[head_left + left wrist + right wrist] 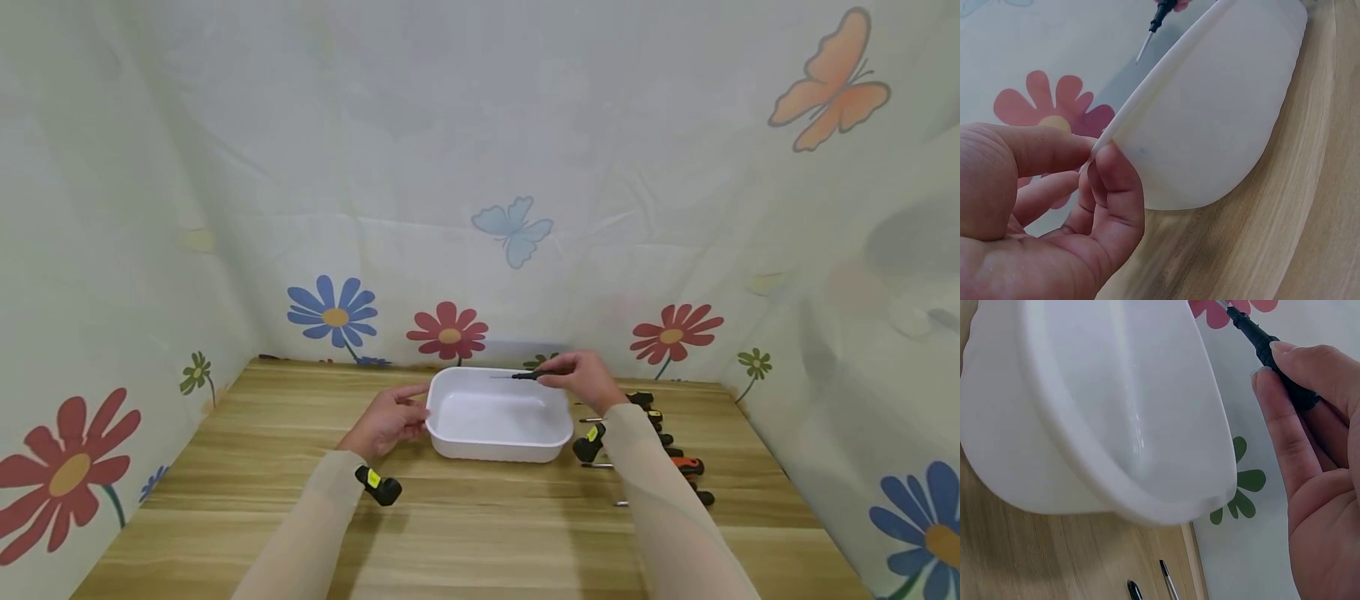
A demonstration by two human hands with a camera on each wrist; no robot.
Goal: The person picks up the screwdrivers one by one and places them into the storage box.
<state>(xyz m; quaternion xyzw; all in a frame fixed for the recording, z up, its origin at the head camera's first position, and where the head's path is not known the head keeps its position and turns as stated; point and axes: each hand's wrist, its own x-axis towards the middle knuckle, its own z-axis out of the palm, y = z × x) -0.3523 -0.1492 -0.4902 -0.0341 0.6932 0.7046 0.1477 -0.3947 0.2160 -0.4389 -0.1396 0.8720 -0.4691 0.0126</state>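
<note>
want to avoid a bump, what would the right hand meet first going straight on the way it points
Led by the screwdriver it holds, the right hand would probably first meet the tray where the left hand pinches its rim; height is unclear, so it might pass above.

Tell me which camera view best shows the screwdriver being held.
Right wrist: the screwdriver looks largest there, its black handle clearest, though cropped at the top. The head view shows it small, tip included; the left wrist view shows its shaft and part of the handle.
</note>
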